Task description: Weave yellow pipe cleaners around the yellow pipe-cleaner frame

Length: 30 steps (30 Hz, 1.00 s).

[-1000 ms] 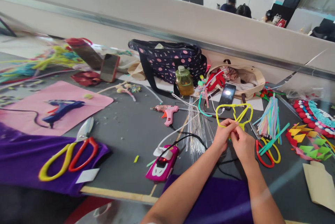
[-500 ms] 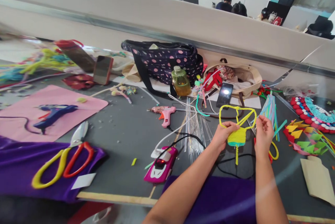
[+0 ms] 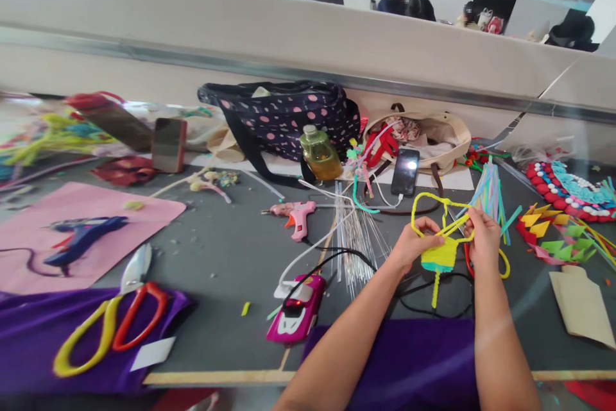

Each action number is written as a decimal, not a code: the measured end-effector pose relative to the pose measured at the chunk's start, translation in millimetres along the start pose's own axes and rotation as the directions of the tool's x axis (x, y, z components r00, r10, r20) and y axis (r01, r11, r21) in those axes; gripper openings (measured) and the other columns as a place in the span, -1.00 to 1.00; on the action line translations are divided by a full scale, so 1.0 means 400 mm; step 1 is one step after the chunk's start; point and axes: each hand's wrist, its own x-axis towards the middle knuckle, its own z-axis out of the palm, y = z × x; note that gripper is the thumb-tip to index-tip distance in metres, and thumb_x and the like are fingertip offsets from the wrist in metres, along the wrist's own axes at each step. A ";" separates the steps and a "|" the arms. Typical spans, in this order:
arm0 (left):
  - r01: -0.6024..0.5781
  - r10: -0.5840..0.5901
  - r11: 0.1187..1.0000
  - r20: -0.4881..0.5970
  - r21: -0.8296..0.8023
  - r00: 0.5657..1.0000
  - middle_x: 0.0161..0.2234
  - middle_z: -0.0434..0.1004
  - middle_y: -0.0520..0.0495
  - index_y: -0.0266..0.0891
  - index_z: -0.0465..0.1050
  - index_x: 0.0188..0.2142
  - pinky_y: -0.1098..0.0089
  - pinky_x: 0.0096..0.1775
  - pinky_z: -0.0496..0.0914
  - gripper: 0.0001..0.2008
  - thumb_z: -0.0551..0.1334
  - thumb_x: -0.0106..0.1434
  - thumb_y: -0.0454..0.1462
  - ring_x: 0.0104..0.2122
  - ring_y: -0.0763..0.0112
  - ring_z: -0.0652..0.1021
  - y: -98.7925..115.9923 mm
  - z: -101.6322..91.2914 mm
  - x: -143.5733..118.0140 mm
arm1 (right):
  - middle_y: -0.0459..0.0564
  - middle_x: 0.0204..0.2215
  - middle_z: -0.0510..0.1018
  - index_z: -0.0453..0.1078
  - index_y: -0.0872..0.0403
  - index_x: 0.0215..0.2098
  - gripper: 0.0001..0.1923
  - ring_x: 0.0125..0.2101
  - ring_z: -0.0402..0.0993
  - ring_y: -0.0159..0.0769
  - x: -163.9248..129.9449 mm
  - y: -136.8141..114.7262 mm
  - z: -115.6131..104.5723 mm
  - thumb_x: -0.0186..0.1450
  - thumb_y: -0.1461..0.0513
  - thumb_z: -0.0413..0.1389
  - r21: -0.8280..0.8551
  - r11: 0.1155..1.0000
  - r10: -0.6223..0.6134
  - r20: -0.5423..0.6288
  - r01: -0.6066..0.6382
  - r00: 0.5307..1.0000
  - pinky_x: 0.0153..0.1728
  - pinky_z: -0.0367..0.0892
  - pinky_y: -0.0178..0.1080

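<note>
Both hands hold a yellow pipe-cleaner figure [image 3: 439, 254] above the table. It has a wrapped block-like body with a teal band, a twisted stem hanging below and a bent open loop on top. My left hand [image 3: 414, 245] pinches it where the loop meets the body, thumb in front. At the loop's right side, the fingers of my right hand [image 3: 484, 235] are closed on the yellow pipe cleaner; fingertips partly hide the strands there. Behind my right hand lies a pair of scissors [image 3: 504, 265], of which parts of the red and yellow handles show.
Left of my arms are a pink glue gun [image 3: 299, 218], a bundle of wires [image 3: 357, 251] and a magenta car-shaped device [image 3: 299, 310] with cords. Large scissors [image 3: 86, 340] and a blue glue gun [image 3: 86, 238] lie farther left. A phone [image 3: 405, 172] and bags [image 3: 289, 117] stand behind.
My right hand has moved inward, toward my left hand, and the loop's right side now looks narrower and bent. My left hand keeps its pinch. The camera view has shifted slightly.
</note>
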 end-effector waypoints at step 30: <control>-0.004 0.004 1.000 -0.131 0.001 0.991 -0.58 0.47 0.00 -0.30 0.50 -0.54 0.45 -0.45 0.27 -0.79 0.44 -0.19 -0.28 -0.56 0.48 0.43 -0.004 -0.033 0.014 | -0.17 -0.63 0.44 0.50 0.07 -0.48 -0.68 -0.61 0.27 -0.44 -0.045 0.015 0.023 -0.05 0.04 0.38 -0.172 0.955 0.292 0.384 -0.243 0.876 -0.59 0.13 -0.35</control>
